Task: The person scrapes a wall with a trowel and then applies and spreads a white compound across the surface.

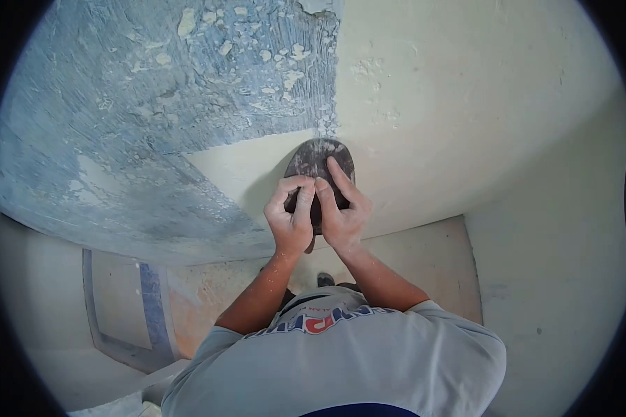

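Observation:
A dark brown, sole-shaped pad (320, 154) with a rounded top and whitish dust on it lies against the wall in front of me. My left hand (291, 214) grips its left side, fingers bent over the face. On the right side my right hand (345, 212) holds it, one finger stretched up along the pad and the thumb near my left fingers. The two hands meet at the pad's middle. A narrow brown end (311, 243) shows below, between my wrists. Dust speckles both hands and forearms. What the pad's wall side looks like is hidden.
Rough blue paint (153, 90) with pale patches covers the wall on the left. Smooth cream surface (459, 90) spreads to the right, with a cream patch (247, 163) left of the pad. A side wall (549, 278) stands right; a blue-edged frame (156, 306) is at lower left.

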Action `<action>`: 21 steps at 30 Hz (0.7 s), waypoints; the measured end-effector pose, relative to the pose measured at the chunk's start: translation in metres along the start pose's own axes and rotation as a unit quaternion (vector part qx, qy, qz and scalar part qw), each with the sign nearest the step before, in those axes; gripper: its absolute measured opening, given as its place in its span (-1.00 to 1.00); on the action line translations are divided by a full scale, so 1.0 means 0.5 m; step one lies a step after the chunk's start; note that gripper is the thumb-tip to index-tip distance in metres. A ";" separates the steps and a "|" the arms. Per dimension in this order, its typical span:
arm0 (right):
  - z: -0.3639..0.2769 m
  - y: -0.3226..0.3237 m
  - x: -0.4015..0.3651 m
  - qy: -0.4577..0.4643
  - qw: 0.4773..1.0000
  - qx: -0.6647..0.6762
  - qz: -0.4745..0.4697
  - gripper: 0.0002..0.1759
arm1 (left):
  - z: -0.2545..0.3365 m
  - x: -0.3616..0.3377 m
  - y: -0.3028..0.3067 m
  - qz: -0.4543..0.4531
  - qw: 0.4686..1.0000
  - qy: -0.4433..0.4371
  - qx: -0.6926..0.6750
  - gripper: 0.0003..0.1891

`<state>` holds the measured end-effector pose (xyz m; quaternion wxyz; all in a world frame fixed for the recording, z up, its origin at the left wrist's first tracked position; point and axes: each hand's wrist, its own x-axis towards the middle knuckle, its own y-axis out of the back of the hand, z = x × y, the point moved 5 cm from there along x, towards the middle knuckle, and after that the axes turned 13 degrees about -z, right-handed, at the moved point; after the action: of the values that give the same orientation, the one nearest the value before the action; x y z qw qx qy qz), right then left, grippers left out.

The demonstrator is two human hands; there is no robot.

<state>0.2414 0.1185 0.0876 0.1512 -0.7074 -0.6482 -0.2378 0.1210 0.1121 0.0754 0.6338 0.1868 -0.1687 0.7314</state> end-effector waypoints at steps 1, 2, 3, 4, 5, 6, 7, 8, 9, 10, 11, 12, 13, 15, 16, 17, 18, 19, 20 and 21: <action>0.006 0.000 -0.010 -0.001 1.000 0.001 0.000 -0.63 | -0.005 -0.013 0.000 0.000 1.000 0.011 -0.006 -0.93; 0.015 -0.001 -0.013 0.016 1.000 -0.009 0.001 -0.63 | -0.013 -0.015 -0.001 0.000 1.000 0.018 -0.013 -0.93; 0.020 -0.001 -0.012 0.030 0.999 -0.019 0.003 -0.63 | -0.029 -0.016 0.001 0.000 0.999 0.028 -0.019 -0.93; 0.003 0.000 0.000 0.026 1.000 -0.013 0.003 -0.63 | -0.006 -0.003 0.001 0.004 1.000 0.007 -0.004 -0.93; -0.019 0.003 0.017 0.019 1.000 -0.008 0.003 -0.64 | 0.021 0.014 0.000 0.007 1.000 -0.012 0.011 -0.93; -0.031 0.005 0.024 0.000 1.000 -0.005 -0.013 -0.63 | 0.026 0.020 0.000 -0.002 1.000 0.017 -0.024 -0.92; -0.024 0.005 0.022 0.001 1.000 -0.006 -0.013 -0.63 | 0.021 0.019 0.000 -0.002 1.000 0.016 -0.026 -0.92; -0.012 0.003 0.013 0.005 1.000 -0.012 -0.005 -0.64 | 0.013 0.014 0.000 -0.005 1.000 0.006 -0.009 -0.92; -0.001 0.000 -0.001 0.006 1.000 -0.016 0.003 -0.64 | 0.003 0.000 0.002 -0.009 1.000 -0.001 0.010 -0.92; 0.002 -0.002 -0.006 0.029 0.999 -0.021 0.007 -0.64 | -0.009 -0.006 0.002 0.001 1.000 0.007 0.002 -0.92; 0.011 -0.001 -0.001 0.034 0.999 -0.020 0.009 -0.64 | -0.018 -0.001 0.005 0.000 1.000 0.002 0.003 -0.92; -0.004 0.001 0.010 0.029 1.000 -0.007 0.003 -0.64 | 0.004 0.009 0.004 -0.004 1.000 -0.011 0.014 -0.92; -0.019 0.004 0.019 0.022 1.000 0.004 -0.004 -0.63 | 0.025 0.017 0.002 -0.009 0.999 -0.021 0.025 -0.92; -0.030 0.003 0.030 0.025 0.999 0.028 -0.011 -0.63 | 0.034 0.027 0.002 0.001 0.999 -0.014 0.028 -0.92; -0.024 0.001 0.027 0.025 0.999 0.023 -0.004 -0.63 | 0.032 0.027 0.002 0.000 0.999 -0.019 0.032 -0.92; -0.017 -0.001 0.021 0.024 1.000 0.018 0.004 -0.63 | 0.028 0.025 0.002 -0.003 0.999 -0.024 0.036 -0.92; 0.002 -0.002 0.003 0.026 1.000 0.003 0.001 -0.63 | 0.008 0.005 0.003 -0.009 1.000 0.000 0.022 -0.93; 0.008 -0.003 -0.006 0.031 0.999 -0.013 -0.002 -0.63 | 0.010 0.008 0.002 -0.008 1.000 -0.007 0.022 -0.93; 0.016 -0.003 -0.008 0.030 0.999 0.015 -0.002 -0.63 | 0.009 0.009 0.000 -0.009 1.000 -0.003 0.012 -0.92; -0.004 0.000 0.002 0.012 1.000 0.014 -0.007 -0.63 | 0.007 0.003 0.001 -0.009 1.000 0.006 0.003 -0.92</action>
<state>0.2409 0.1182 0.0899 0.1674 -0.6977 -0.6545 -0.2382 0.1205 0.1117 0.0791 0.6405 0.1857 -0.1613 0.7275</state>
